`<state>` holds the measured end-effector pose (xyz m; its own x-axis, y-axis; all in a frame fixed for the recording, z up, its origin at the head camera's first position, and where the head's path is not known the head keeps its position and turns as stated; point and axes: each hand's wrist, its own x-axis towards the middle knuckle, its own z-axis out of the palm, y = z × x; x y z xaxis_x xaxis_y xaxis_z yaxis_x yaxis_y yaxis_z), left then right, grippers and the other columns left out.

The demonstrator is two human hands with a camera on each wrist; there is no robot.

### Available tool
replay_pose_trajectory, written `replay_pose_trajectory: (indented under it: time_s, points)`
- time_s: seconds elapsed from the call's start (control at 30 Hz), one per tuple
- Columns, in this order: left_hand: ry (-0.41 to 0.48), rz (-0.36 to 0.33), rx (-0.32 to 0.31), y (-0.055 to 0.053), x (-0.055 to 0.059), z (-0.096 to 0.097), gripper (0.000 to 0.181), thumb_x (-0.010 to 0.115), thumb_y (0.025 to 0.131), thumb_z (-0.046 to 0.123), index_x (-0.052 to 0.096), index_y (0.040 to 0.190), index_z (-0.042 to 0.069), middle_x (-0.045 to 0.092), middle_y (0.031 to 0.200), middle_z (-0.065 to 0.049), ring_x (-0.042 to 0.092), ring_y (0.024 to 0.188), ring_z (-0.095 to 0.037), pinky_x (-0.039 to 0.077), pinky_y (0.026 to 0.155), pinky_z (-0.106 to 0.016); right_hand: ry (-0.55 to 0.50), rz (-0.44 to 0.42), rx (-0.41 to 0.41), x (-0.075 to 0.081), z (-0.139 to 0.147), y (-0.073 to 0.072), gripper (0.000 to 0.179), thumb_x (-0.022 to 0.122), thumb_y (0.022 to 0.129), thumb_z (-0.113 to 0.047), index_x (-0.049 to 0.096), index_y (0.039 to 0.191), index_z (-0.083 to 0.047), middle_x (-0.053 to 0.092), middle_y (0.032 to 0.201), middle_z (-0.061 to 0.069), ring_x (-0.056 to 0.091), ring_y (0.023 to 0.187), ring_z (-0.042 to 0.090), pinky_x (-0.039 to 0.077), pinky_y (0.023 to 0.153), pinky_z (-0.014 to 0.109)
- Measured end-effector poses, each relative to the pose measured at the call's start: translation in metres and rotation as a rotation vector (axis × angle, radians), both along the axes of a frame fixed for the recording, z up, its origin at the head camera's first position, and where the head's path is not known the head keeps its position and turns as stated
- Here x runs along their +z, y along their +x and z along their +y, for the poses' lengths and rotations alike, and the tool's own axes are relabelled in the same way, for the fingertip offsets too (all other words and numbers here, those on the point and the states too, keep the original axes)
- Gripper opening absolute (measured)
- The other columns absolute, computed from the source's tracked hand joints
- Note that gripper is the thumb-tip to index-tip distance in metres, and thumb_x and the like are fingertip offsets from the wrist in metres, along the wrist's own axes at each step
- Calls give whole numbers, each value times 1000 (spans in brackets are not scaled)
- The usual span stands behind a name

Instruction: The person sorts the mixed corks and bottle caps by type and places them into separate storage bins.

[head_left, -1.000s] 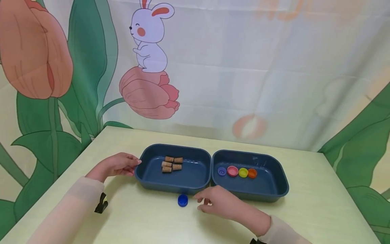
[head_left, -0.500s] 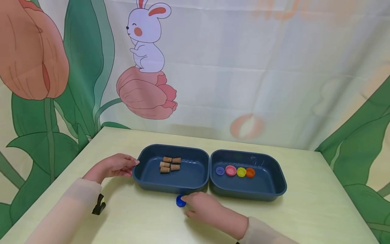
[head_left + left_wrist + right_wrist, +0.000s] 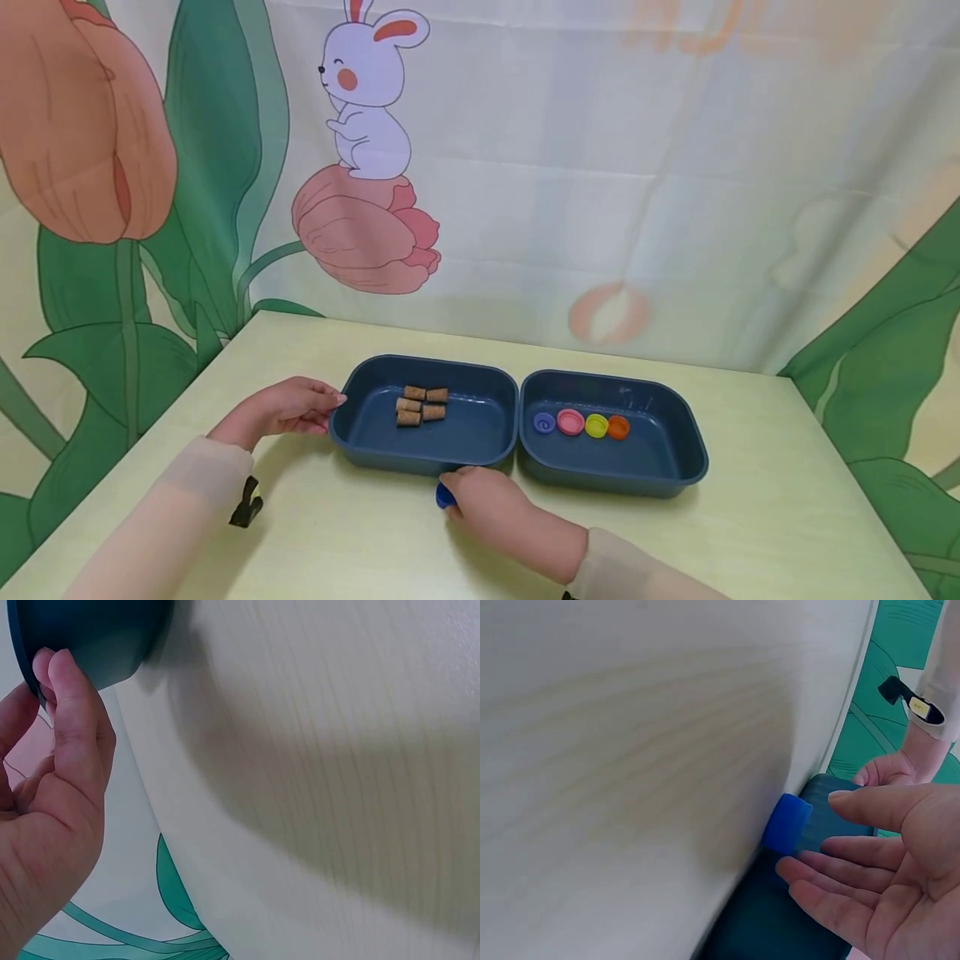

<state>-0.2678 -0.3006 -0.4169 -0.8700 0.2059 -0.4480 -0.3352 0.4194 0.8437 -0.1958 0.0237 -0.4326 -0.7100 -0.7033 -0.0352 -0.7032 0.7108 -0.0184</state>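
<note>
My left hand [image 3: 300,404] grips the left end of a dark blue tray [image 3: 427,463]; in the left wrist view its fingers [image 3: 75,712] are bent at the tray's rim and outer wall. Several cork stoppers [image 3: 422,405] lie in that tray. Just in front of it, a blue bottle cap [image 3: 445,496] is on the table, partly covered by my right hand [image 3: 498,508] in the head view. The right wrist view shows the cap [image 3: 787,823] at my right fingertips, with the thumb apart from it and the fingers fairly straight.
A second dark blue tray [image 3: 660,450] stands against the right end of the first. Purple [image 3: 544,423], pink [image 3: 571,422], yellow [image 3: 597,426] and orange caps [image 3: 618,427] lie in a row inside it. A printed curtain [image 3: 525,208] hangs behind the table [image 3: 337,533].
My right hand has moved left from beside the blue bottle cap until its fingers reach around it. The left hand stays at the tray's end.
</note>
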Motion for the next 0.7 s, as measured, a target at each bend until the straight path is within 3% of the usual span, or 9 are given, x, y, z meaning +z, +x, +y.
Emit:
replay_pose_trajectory:
  time_s: [0.33, 0.7]
  points:
    - [-16, -7, 11, 1, 2, 2, 24, 51, 108, 19, 60, 112, -2, 64, 77, 3, 63, 70, -7, 59, 67, -18, 1, 7, -2, -6, -2, -3, 36, 75, 93, -22, 70, 127, -11, 75, 115, 3, 71, 104, 15, 61, 85, 26]
    - [-17, -5, 14, -1, -1, 1, 25, 52, 108, 20, 60, 114, -3, 64, 76, 3, 63, 70, -7, 59, 67, -18, -10, -22, 30, -5, -1, -5, 14, 76, 91, -19, 74, 103, -12, 65, 87, -2, 59, 79, 8, 53, 69, 21]
